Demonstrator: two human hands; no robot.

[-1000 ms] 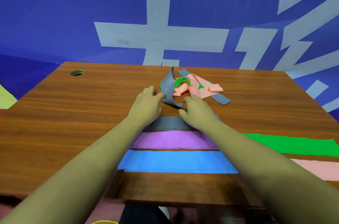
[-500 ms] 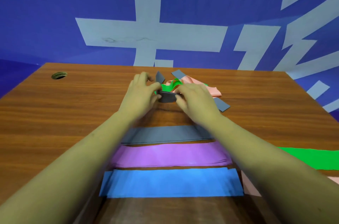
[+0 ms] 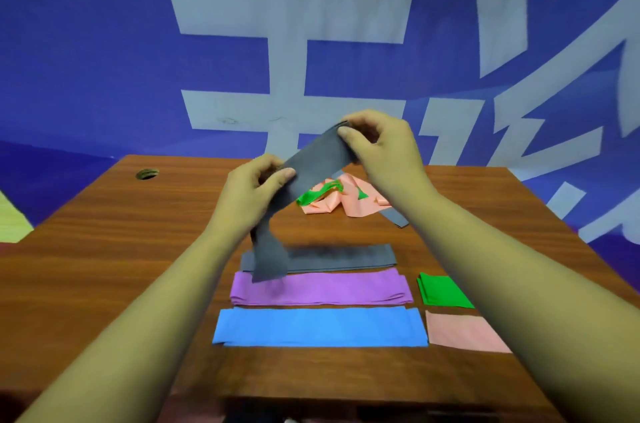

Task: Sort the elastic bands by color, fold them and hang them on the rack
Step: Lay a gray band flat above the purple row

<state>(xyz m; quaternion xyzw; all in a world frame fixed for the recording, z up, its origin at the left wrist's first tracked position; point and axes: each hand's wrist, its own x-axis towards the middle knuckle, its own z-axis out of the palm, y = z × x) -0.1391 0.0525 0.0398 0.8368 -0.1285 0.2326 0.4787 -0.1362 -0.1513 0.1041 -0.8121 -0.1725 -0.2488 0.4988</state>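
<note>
I pinch the grey band (image 3: 313,159) taut between left hand (image 3: 254,196) and right hand (image 3: 384,149), long axis slanting up-right, loose tail hanging below my left fingers (image 3: 282,177) over the folded grey stack (image 3: 346,258).

Wood-grain brown table (image 3: 138,249) carries folded bands — grey (image 3: 346,258), purple (image 3: 322,289), blue (image 3: 320,327), green (image 3: 443,291), pink (image 3: 460,332) — before a blue-and-white wall (image 3: 104,59).

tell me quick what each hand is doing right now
Left hand: shut on the gray band, pinching its lower part.
Right hand: shut on the gray band, pinching its upper end.
</note>
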